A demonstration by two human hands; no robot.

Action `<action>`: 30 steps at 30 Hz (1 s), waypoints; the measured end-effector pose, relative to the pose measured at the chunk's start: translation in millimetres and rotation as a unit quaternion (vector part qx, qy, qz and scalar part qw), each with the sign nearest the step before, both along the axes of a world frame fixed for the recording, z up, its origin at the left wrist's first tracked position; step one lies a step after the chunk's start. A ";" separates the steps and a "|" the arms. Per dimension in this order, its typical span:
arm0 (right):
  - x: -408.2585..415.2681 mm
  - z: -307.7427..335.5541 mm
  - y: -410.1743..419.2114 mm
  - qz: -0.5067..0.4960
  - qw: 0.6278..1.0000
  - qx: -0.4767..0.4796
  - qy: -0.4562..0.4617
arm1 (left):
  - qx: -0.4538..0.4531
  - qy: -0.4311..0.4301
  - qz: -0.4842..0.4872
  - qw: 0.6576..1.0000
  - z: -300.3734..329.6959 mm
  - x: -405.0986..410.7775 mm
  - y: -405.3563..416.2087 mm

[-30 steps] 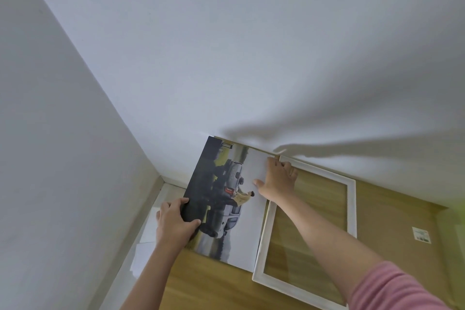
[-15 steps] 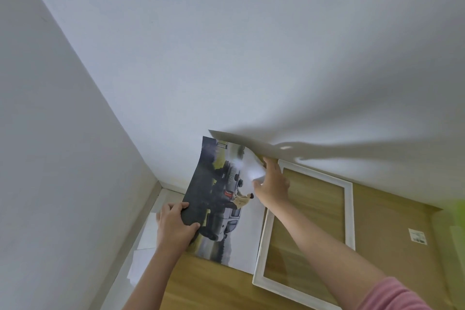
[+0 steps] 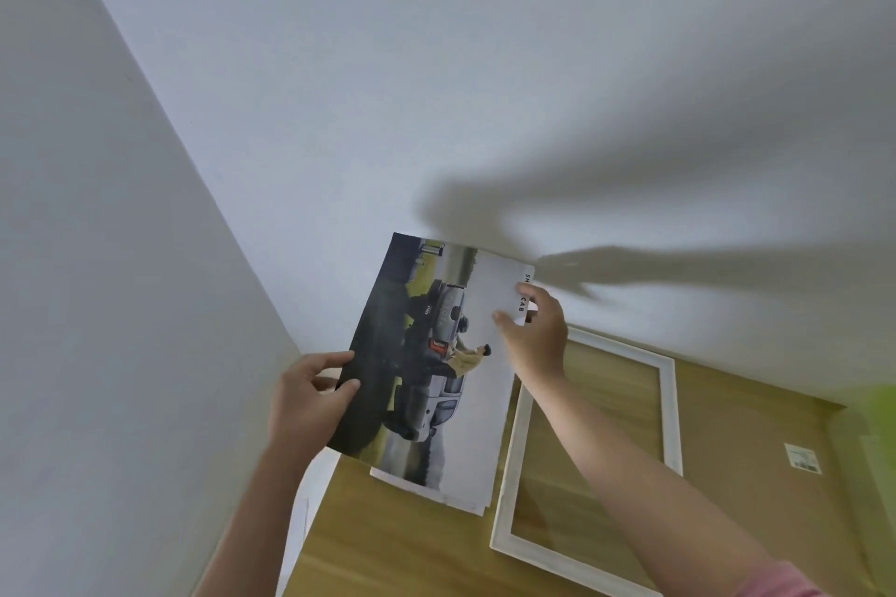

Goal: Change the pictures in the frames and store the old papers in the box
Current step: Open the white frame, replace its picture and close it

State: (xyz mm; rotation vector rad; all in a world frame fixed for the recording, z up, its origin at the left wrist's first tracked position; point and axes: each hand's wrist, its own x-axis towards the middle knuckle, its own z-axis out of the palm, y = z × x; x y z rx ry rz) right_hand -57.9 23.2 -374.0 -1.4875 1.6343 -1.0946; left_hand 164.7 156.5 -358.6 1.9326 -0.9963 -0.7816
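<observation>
A printed picture (image 3: 426,373) of a grey pickup truck and a person is lifted off the wooden table (image 3: 417,548). My left hand (image 3: 305,398) pinches its dark left edge. My right hand (image 3: 533,330) pinches its upper right corner. Under the picture lies a small stack of other sheets (image 3: 436,490), only their lower edge showing. An empty white picture frame (image 3: 671,407) lies flat on the table just right of the picture, under my right forearm.
A brown backing board (image 3: 746,475) with a small barcode label (image 3: 802,457) lies right of the frame. White walls meet in a corner at the left and close off the table's far side. A blurred green shape (image 3: 877,407) sits at the right edge.
Both hands have raised the picture off the stack, and its far edge now stands clear of the wall. My right hand shifted from pressing the sheet to pinching its corner.
</observation>
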 end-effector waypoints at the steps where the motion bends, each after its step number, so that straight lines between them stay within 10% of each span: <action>1: -5.2 3.4 -0.1 -0.007 1.000 -0.002 -0.006 | 0.001 0.025 -0.008 1.000 6.5 -0.4 -0.2; 12: -115.8 -12.3 26.8 -0.092 0.994 0.025 0.050 | 0.071 0.072 -0.205 0.974 -8.7 -77.4 2.4; 30: -194.8 -67.5 35.9 -0.099 0.969 0.127 0.189 | 0.115 -0.111 -0.353 0.922 -61.7 -151.5 2.4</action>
